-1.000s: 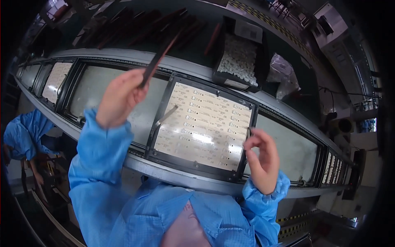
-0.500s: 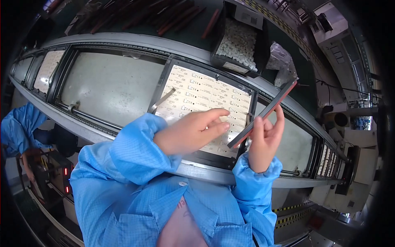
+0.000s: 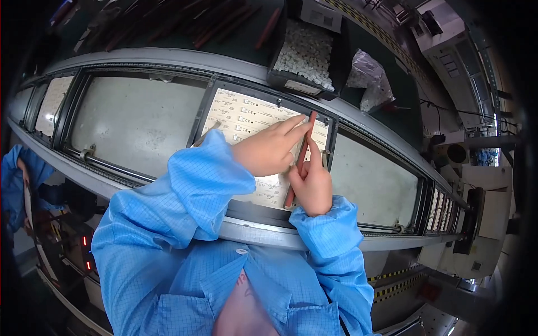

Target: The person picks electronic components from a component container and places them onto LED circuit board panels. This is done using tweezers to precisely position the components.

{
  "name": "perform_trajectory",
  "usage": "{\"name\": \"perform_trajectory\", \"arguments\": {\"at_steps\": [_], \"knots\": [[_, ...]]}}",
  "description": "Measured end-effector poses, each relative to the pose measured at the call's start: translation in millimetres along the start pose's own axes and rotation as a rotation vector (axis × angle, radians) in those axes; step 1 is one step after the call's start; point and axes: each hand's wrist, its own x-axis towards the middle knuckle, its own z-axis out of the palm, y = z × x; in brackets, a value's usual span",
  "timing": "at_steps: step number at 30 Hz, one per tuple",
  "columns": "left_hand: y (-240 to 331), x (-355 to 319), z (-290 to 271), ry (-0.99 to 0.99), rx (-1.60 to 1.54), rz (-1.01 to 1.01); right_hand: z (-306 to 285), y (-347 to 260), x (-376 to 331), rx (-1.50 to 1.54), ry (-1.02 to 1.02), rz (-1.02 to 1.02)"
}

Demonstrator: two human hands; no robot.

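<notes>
My right hand (image 3: 312,187) is closed around a long, thin reddish bar (image 3: 302,154), thumb on one side and fingers on the other. The bar slants over the right part of a pale panel (image 3: 224,106) with rows of printed markings. My left hand (image 3: 272,147) reaches across the panel with fingers stretched out, their tips touching the bar's upper part. The panel lies in a dark frame (image 3: 255,214). A narrow metal strip (image 3: 215,127) shows beside my left sleeve, which partly hides it.
A conveyor rail (image 3: 157,54) runs left to right around the frame. Behind it stand a black bin (image 3: 340,61) of small white pieces and a clear plastic bag (image 3: 370,81). More reddish bars (image 3: 224,25) lie at the back. Another person's blue sleeve (image 3: 14,173) is at far left.
My right hand has brought the bar left and down over the panel, turning it steeper. My left hand has moved up to the bar, fingers straighter. The whole view has shifted slightly.
</notes>
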Motion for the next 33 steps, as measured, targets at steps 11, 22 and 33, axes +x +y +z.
{"name": "perform_trajectory", "arguments": {"at_steps": [11, 22, 33], "knots": [[3, 2, 6, -0.115, 0.218, 0.065, -6, 2, 0, 0.043, -0.042, 0.029], [11, 1, 9, -0.11, 0.295, 0.022, -49, 36, 16, -0.368, 0.326, -0.228], [9, 3, 15, -0.082, 0.308, 0.034, -41, 39, 31, -0.157, 0.165, -0.06]]}}
